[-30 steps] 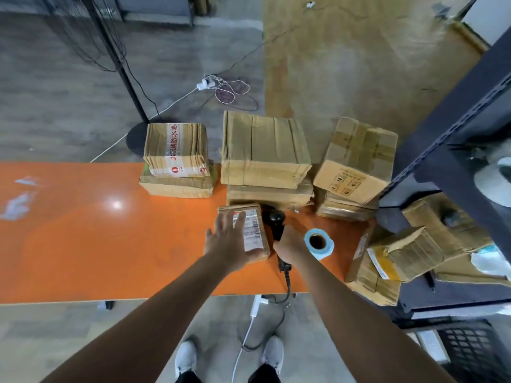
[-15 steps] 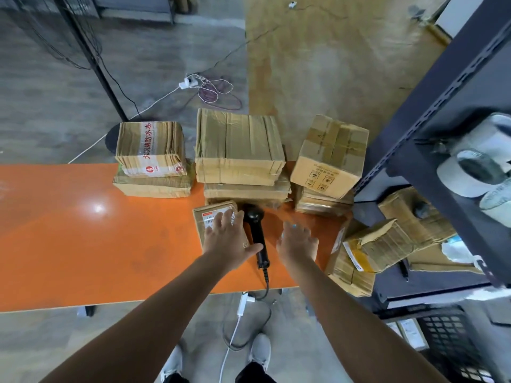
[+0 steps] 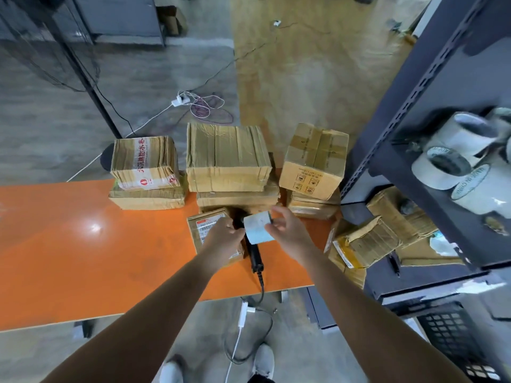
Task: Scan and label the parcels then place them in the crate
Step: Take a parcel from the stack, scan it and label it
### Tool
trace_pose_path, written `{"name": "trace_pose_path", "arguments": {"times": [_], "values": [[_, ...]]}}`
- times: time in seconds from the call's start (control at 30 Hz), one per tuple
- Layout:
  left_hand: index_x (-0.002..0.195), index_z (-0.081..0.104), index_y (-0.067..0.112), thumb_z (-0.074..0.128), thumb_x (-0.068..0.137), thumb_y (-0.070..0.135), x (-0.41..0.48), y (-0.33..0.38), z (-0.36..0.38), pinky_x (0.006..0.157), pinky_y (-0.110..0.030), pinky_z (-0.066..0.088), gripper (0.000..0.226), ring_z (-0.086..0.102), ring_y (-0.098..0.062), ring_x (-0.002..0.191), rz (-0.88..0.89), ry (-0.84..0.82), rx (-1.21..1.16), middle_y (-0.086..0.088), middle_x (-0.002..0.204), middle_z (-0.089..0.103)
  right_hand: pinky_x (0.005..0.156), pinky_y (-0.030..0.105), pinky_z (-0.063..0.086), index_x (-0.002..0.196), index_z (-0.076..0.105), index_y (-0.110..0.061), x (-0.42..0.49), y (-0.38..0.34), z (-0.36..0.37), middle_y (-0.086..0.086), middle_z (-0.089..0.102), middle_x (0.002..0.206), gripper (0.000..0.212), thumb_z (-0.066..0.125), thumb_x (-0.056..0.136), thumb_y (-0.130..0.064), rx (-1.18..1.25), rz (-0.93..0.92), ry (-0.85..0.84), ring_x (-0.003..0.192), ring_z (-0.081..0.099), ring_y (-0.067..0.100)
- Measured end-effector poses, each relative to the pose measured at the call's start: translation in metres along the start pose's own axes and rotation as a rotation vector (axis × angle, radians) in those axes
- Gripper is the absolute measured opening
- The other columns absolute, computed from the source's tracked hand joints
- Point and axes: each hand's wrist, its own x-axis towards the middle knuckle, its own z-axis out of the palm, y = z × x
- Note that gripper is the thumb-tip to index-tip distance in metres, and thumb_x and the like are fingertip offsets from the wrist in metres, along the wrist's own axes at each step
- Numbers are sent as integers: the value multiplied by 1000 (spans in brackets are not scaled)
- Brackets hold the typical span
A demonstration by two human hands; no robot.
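Beside the parcel (image 3: 206, 225), a label roll (image 3: 258, 226) is pinched in the closed grips of left hand (image 3: 222, 239) and right hand (image 3: 287, 230), and a label peeled askew could be torn.

A packing warehouse: stacked cardboard parcels (image 3: 228, 156) on an orange table (image 3: 83, 244), beside steel shelving (image 3: 431, 87).

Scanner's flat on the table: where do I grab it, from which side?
Take the scanner by its slim handle, from above at the near edge: the handle lies bare, pointing at you, while its head is half hidden by the label.
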Motion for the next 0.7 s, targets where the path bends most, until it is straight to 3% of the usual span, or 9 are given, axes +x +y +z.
{"name": "trace_pose_path", "arguments": {"times": [0.13, 0.2, 0.3, 0.4, 0.5, 0.6, 0.7], "values": [[131, 54, 15, 74, 83, 26, 1, 5, -18, 81, -35, 56, 52, 65, -17, 91, -50, -7, -321, 0, 101, 66, 83, 19, 46, 137, 47, -40, -7, -17, 1, -27, 57, 100, 49, 65, 91, -38, 100, -36, -47, 98, 57, -9], [123, 54, 21, 77, 81, 19, -4, 4, -27, 77, -31, 55, 48, 65, -12, 91, 19, -57, -369, 1, 99, 67, 87, 20, 46, 133, 48, -45, -9, -23, 4, -28, 57, 102, 47, 65, 90, -40, 122, -50, -68, 100, 56, -12], [137, 47, 14, 77, 79, 6, -11, -2, -37, 72, -25, 53, 66, 66, -16, 94, 143, -71, -394, -6, 107, 67, 79, 14, 47, 132, 51, -45, -12, -34, 11, -26, 62, 99, 45, 66, 92, -32, 161, -71, -94, 95, 60, -15], [139, 44, 19, 78, 78, 6, -16, -9, -46, 67, -17, 50, 71, 67, -12, 90, 258, -14, -294, -2, 103, 68, 85, 20, 52, 132, 54, -39, -13, -43, 18, -16, 65, 110, 43, 65, 92, -27, 220, -86, -77, 103, 63, -2], [134, 47, 28, 78, 78, 12, -20, -17, -55, 70, -20, 51, 66, 66, -5, 87, 351, 26, -172, 5, 99, 68, 86, 26, 57, 125, 61, -29, -12, -51, 28, -7, 64, 116, 31, 61, 96, -20, 216, -132, -13, 108, 63, 7], [125, 48, 37, 76, 78, 13, -21, -24, -62, 73, -23, 54, 60, 65, -1, 84, 391, 50, -131, 8, 97, 69, 79, 24, 59, 118, 65, -22, -10, -58, 37, -11, 67, 108, 22, 61, 97, -15, 175, -203, 29, 100, 66, 6], [128, 47, 36, 74, 80, 12, -19, -28, -69, 71, -22, 53, 60, 64, 0, 84, 413, 57, -126, 8, 96, 69, 73, 20, 59, 114, 66, -16, -7, -64, 44, -8, 68, 102, 19, 63, 96, -14, 128, -251, 64, 91, 68, 2]]}}
